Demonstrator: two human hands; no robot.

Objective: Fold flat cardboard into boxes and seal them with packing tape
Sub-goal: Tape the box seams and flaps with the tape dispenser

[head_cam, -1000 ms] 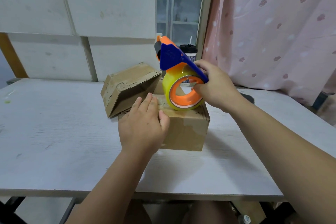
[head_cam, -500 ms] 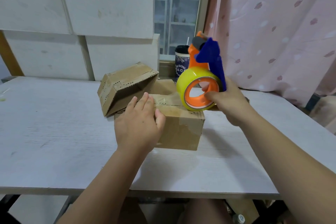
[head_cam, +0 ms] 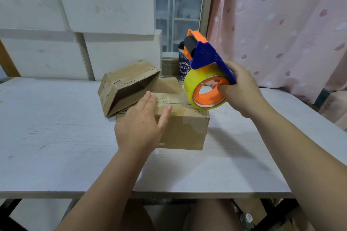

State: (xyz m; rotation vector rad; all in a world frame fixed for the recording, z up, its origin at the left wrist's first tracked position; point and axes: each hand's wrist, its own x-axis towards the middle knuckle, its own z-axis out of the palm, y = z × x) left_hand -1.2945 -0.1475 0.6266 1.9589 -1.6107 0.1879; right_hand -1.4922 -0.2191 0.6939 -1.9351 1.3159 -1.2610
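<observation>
Cardboard of plain brown makes up the closed box [head_cam: 185, 129], which is stood near the middle of the white table [head_cam: 56, 137]. Its top flaps are met along a seam, and patches of clear tape are seen on its front face. The left hand [head_cam: 140, 127] is laid flat on the box's near left corner, fingers straight, thumb spread, nothing gripped. The tape dispenser [head_cam: 204, 62], blue and orange with a yellowish roll, is gripped by the right hand [head_cam: 242, 92], fingers curled into the orange core. The roll is held at the box's far right top edge; contact cannot be told. A second box [head_cam: 127, 88], open and tipped sideways, is leaned just behind. A patterned cup [head_cam: 183, 65] is partly hidden behind the dispenser.
</observation>
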